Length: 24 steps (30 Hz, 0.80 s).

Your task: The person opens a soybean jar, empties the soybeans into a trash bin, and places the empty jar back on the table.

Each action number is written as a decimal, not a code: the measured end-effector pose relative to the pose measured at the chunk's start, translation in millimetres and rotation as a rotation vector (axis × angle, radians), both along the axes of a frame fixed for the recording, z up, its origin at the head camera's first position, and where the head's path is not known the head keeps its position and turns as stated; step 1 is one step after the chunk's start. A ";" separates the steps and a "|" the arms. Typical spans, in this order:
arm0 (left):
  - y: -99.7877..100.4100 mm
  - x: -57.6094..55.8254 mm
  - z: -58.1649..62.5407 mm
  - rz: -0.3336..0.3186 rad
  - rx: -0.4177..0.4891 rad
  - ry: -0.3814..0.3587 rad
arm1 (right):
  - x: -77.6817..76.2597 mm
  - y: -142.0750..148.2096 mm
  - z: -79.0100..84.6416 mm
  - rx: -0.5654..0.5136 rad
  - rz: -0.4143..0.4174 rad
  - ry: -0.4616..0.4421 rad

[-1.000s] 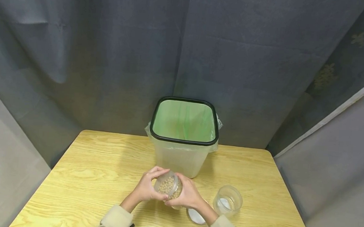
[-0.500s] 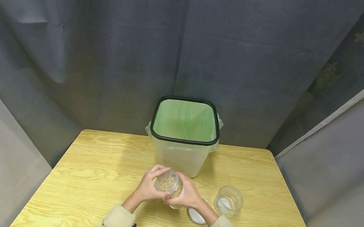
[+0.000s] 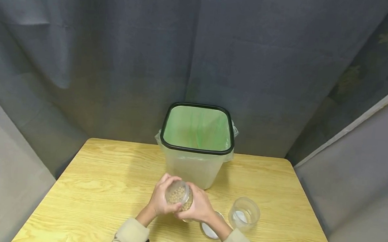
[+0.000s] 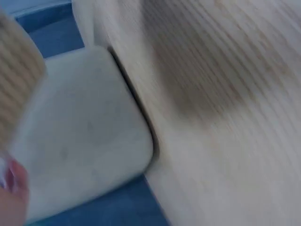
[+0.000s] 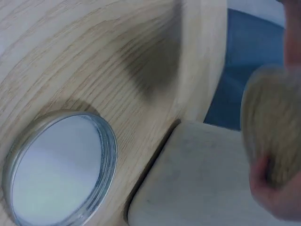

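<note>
Low in the middle of the head view, a clear jar of small beige beans or balls (image 3: 176,195) is held tilted between both hands. My left hand (image 3: 160,196) grips its left side, with fingers over the top and thumb below. My right hand (image 3: 200,207) holds the right side, where more beige pieces show past a clear ring. Whether this is one jar or two set mouth to mouth, I cannot tell. Blur covers the jar (image 5: 273,120) in the right wrist view. Beside the right forearm lies a round lid (image 3: 209,230) with a white inside, partly hidden by the wrist.
A bin (image 3: 194,168) with a black rim and a green liner stands just beyond the hands. To the right, a clear round container (image 3: 251,211) is on the wooden table (image 3: 104,189). Dark curtain (image 3: 134,59) hangs behind the table.
My left hand and forearm have shifted slightly right, and the left wrist has turned a little. The jar has tilted slightly with it. My right hand, the lid and the bin stay nearly in place.
</note>
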<state>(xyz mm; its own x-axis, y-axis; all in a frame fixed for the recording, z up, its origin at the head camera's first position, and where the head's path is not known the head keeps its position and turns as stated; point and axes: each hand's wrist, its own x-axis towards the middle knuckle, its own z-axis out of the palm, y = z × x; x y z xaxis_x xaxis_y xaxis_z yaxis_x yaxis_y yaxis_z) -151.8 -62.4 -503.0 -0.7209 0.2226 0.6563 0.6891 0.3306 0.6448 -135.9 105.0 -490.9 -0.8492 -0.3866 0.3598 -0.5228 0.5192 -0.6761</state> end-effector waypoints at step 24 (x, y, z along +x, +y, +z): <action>-29.9 -5.8 21.8 -0.391 -0.170 -0.263 | -5.8 10.2 -7.1 -0.024 0.001 0.022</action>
<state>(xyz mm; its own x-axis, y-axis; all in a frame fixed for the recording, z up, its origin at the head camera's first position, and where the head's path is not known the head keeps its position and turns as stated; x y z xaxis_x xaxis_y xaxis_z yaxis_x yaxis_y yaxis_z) -157.5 -92.4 -481.2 -0.6986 0.5970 0.3944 0.6036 0.1958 0.7729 -141.7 115.2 -498.0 -0.8406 -0.3784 0.3875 -0.5382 0.5027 -0.6765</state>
